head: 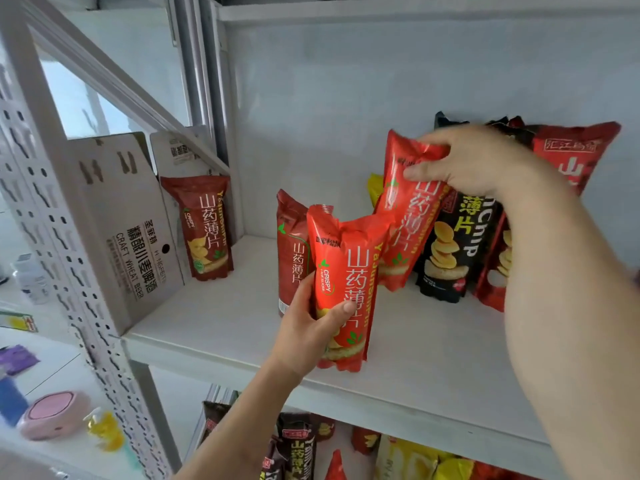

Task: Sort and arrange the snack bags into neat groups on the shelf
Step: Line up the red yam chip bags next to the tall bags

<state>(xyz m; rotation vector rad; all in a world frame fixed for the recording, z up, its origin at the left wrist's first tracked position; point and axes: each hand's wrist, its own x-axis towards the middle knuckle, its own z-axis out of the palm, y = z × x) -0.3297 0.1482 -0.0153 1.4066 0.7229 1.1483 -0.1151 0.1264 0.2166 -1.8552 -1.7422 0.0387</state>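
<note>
On the white shelf (214, 327), at its far left, a cardboard beer carton (128, 230) leans against the perforated metal upright (52, 216). Just beside the carton a dark red bag (202, 228) of yam crisps stands upright near the back corner, well apart from the other snacks. Near the middle of the shelf a second dark red bag (291, 251) stands upright. In front of it, touching it, is a bright red bag (346, 282), gripped low down by the left hand (308, 327), whose thumb lies across the front of the pack and whose fingers curl round behind it; its lower end sits near the front edge of the shelf. To the right a tilted red bag (405, 216) leans leftward, its crumpled top pinched by the right hand (464, 161), with the thumb on the front and the fingers curled over the top edge. A yellow bag (374, 188) peeks out behind it. Next along stands a black bag (450, 251) printed with stacked crisps, partly covered by the right forearm. At the far right a large red bag (581, 150) rises behind the wrist. On the lower shelf, more dark, red and yellow packs (298, 448) lie jumbled.
</note>
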